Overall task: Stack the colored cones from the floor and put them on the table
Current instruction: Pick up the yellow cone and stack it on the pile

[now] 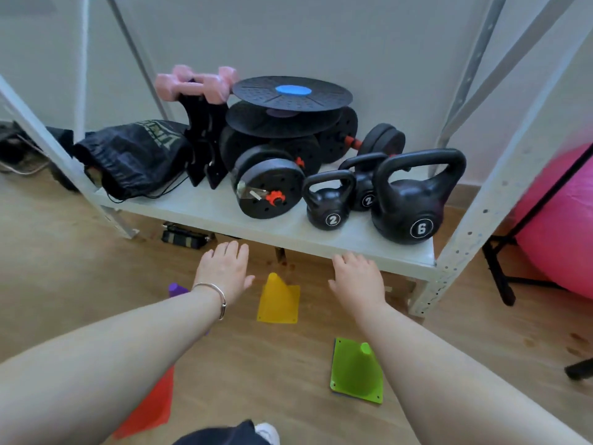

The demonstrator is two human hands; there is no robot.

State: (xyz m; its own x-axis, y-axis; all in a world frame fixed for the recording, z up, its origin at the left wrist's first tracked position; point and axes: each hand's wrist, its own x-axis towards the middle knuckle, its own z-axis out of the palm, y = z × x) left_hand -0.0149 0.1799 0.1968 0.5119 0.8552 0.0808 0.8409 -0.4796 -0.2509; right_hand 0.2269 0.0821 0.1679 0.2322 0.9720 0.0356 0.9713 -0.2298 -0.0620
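Both arms reach forward and down toward the floor in front of a low metal shelf (205, 210). The left hand (224, 271) is released, palm down, fingers straight and close together with the thumb out to the side; it holds nothing and hovers above the floor just left of the yellow cone (278, 300). A thin silver bracelet (221, 300) sits at its wrist. The right hand (357, 277) is likewise loose and empty, palm down, fingers a little spread; its fingertips lie against the line of the shelf's front edge, though I cannot tell whether they touch it. The yellow cone stands upright on the wooden floor (48, 268) between the two hands, apart from both. Nearer to the person, a green cone (357, 370) stands on the floor beside the right forearm, with a dark blue edge showing under its base. A purple cone (176, 289) peeks out behind the left wrist, and a red cone (154, 406) lies mostly hidden beneath the left forearm. On the shelf stand black kettlebells, a big one marked 6 (417, 200) and a small one marked 2 (327, 203), along with black weight plates (266, 184), a round balance board (292, 91), pink dumbbells (195, 83) and a black drawstring bag (134, 155). A pink exercise ball (561, 220) sits off to the right.
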